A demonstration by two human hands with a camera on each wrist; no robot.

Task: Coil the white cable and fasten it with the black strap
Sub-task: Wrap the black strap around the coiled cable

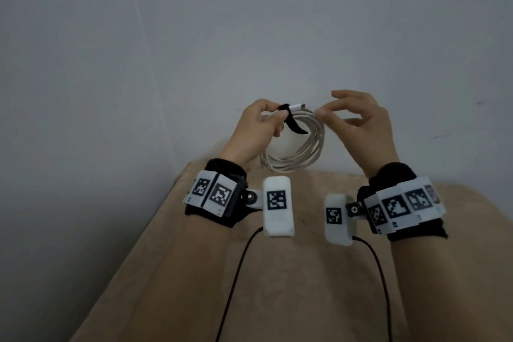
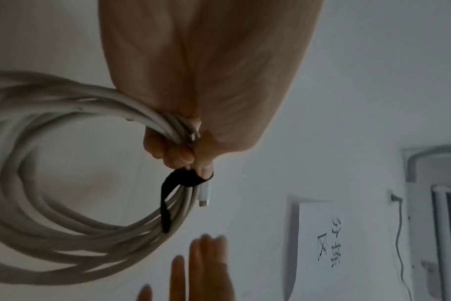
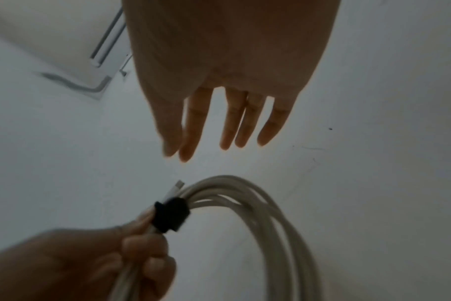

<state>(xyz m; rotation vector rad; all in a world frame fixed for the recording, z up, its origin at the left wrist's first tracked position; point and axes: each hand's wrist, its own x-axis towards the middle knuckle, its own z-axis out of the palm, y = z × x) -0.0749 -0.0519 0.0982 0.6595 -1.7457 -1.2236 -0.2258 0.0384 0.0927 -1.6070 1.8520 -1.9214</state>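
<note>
The white cable [image 1: 302,153] hangs as a round coil of several loops in the air above the table's far edge. My left hand [image 1: 261,125] grips the top of the coil, thumb and fingers pinching the bundle beside the black strap [image 1: 288,116]. The strap [image 2: 183,179] is looped round the strands near a white plug [image 2: 204,193], and its free tail [image 2: 165,213] dangles across the coil. My right hand [image 1: 358,125] hovers just right of the coil, fingers relaxed and spread, holding nothing. In the right wrist view the strap [image 3: 171,213] sits below my straight fingers [image 3: 191,132].
A beige cloth-covered table [image 1: 277,286] lies under my forearms, its far edge near the wall. Black leads [image 1: 236,272] run from the wrist cameras toward me. A plain grey wall [image 1: 249,22] stands behind, with a paper notice [image 2: 327,238] and a hanging cord [image 2: 399,234].
</note>
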